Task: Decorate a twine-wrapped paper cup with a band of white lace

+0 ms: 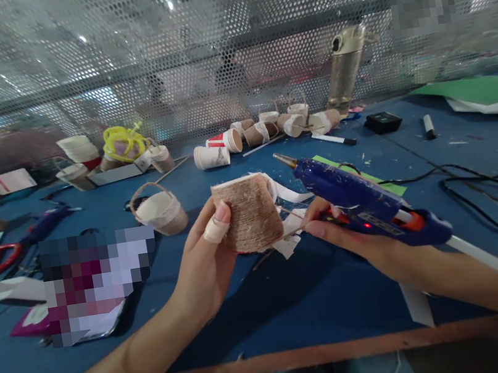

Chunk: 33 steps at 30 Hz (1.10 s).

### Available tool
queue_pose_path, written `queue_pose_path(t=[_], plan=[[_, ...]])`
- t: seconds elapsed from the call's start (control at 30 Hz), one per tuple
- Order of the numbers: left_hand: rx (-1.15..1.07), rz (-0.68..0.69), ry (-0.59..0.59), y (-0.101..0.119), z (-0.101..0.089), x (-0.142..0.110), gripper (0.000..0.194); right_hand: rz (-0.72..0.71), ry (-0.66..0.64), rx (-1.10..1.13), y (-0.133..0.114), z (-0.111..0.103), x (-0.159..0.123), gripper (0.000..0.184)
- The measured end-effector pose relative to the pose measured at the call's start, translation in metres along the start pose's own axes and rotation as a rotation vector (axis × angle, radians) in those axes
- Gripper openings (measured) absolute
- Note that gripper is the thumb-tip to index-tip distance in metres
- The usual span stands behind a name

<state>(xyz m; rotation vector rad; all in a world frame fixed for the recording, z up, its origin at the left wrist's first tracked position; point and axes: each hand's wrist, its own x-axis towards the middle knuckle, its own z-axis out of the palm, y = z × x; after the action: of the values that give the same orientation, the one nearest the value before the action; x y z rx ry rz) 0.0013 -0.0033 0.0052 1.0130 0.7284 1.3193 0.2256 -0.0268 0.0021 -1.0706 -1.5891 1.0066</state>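
My left hand grips a small paper cup wrapped in brown twine, held on its side above the blue table. A bandage covers the thumb tip. My right hand holds a blue hot glue gun, its metal nozzle pointing up and left, away from the cup. A white glue stick juts from the gun's back toward the lower right. The right fingertips also pinch a strand of twine beside the cup. White paper strips lie under the cup.
A twine-wrapped cup basket with a handle stands left of the cup. Several paper cups lie at the back by a perforated metal screen. Red scissors are at far left, black cables at right, a bottle and green paper behind.
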Motion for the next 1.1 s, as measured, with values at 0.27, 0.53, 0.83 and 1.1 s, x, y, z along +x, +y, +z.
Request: queue_pose_path(t=[0.27,0.53,0.83,1.1], plan=[[-0.055,-0.037,0.04,-0.0005,0.0003,0.0002,0.024,0.013,0.017,0.088,-0.0008,0.0024,0.0034,0.017],[-0.051,-0.091,0.021,0.0022,0.0044,-0.0029,0.031,0.017,0.052,0.176,-0.0018,0.0065,0.0035,0.02],[-0.079,-0.107,-0.04,0.0017,0.0051,-0.0034,0.032,0.065,0.076,0.186,-0.0004,0.0097,0.0037,0.019],[-0.026,-0.126,0.001,0.0045,0.0061,-0.0054,0.033,0.134,0.02,0.11,-0.0011,0.0024,0.0041,0.018]])
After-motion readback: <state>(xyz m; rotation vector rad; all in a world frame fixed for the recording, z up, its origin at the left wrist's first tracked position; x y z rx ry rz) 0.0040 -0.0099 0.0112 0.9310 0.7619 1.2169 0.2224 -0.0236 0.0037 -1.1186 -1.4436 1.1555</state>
